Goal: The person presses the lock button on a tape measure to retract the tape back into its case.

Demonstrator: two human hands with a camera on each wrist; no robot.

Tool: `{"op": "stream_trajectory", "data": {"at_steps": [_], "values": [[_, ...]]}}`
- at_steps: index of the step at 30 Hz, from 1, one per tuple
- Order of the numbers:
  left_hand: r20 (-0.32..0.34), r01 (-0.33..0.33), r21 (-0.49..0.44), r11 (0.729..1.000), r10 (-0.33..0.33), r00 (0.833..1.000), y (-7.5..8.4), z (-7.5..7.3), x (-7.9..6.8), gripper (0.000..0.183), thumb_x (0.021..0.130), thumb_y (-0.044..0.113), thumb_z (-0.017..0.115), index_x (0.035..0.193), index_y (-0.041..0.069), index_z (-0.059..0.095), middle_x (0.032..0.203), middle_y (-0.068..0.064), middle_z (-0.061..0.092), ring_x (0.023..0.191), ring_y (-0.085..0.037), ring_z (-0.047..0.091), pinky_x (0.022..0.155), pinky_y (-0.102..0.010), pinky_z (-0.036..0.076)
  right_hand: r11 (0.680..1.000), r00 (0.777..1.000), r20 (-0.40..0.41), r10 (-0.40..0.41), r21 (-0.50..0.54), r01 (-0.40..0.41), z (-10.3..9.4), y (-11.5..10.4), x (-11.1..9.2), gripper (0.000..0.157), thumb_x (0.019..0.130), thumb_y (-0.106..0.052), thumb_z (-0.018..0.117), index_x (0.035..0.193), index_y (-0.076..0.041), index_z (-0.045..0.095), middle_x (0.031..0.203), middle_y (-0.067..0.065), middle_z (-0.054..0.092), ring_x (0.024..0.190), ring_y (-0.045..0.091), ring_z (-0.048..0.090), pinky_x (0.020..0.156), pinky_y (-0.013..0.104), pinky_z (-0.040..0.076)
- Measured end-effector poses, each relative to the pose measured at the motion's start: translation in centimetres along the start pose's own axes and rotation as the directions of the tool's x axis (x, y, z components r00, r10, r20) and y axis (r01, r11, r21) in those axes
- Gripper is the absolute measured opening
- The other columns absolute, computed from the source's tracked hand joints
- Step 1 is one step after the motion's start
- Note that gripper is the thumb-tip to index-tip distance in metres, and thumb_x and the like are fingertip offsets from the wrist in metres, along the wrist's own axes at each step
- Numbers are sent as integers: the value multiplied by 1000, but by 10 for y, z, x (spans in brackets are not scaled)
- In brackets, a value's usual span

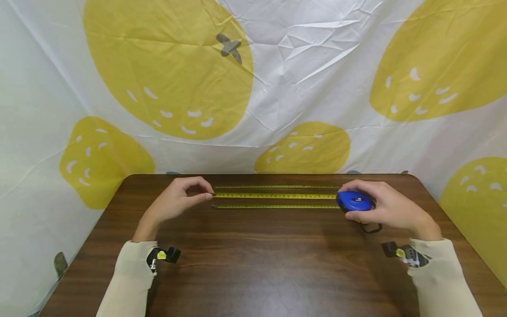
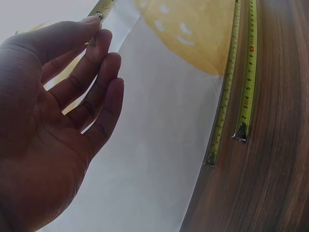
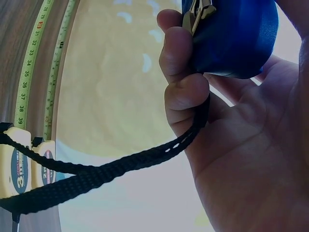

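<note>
My right hand grips a blue tape measure at the right, its black wrist strap hanging down. A yellow blade runs out of it to the left. Its metal end is pinched between thumb and fingers of my left hand. The stretched blade is held raised above the table. Below it, two more blades lie pulled out on the table, a nearer one and a farther one. Their yellow cases show in the right wrist view, mostly hidden in the head view.
The brown wood-grain table reaches back to a white cloth printed with big yellow fruit, which hangs behind and along the sides. Small black cameras are strapped to both wrists over pale sleeves.
</note>
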State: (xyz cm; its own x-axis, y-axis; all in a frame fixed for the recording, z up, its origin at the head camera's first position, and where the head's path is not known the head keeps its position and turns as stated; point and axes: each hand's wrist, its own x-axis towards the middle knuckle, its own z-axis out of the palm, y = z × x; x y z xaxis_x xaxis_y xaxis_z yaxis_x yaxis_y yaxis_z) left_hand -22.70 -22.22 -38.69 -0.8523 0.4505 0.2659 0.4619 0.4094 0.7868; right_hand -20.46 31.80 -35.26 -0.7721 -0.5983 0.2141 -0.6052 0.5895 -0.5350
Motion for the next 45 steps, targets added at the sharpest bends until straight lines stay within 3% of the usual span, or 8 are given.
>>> {"op": "stream_trajectory", "data": {"at_steps": [7,23,31,38,45], "values": [[10,0,-4,1000,0,1000,2,4,2,6,101,11,82,105,14,79,102,-1,75,97,-22,71,89,-37,58,998,998,-11,-56,-23,56,3,-1,4,50,91,-15,93,135,-23,70,118,-10,73,98,10,68,81,31,59],[48,-24,-37,999,25,999,6,11,5,5,102,10,81,107,10,79,103,-5,76,95,-23,73,84,-32,59,999,999,36,-34,14,33,10,-5,12,49,92,-20,93,135,-24,69,117,-9,72,99,11,68,83,33,59],[58,-38,-36,999,40,997,3,15,6,7,102,9,81,108,11,79,103,-2,77,97,-31,73,85,-35,59,999,997,53,-54,6,54,16,-7,15,47,93,-23,92,134,-25,67,113,-8,71,96,12,67,81,34,58],[73,-57,-18,998,58,996,6,18,8,6,102,9,80,107,11,79,103,-1,77,97,-19,72,87,-36,59,997,995,66,-72,1,72,21,-8,18,46,95,-25,90,134,-23,66,114,-10,71,96,11,67,80,33,59],[65,-88,21,996,87,994,5,22,10,6,101,8,81,106,11,80,100,3,77,96,-17,71,86,-32,57,999,995,90,-49,16,48,26,-13,20,47,96,-28,90,136,-23,66,117,-10,70,100,13,67,82,35,60]]}}
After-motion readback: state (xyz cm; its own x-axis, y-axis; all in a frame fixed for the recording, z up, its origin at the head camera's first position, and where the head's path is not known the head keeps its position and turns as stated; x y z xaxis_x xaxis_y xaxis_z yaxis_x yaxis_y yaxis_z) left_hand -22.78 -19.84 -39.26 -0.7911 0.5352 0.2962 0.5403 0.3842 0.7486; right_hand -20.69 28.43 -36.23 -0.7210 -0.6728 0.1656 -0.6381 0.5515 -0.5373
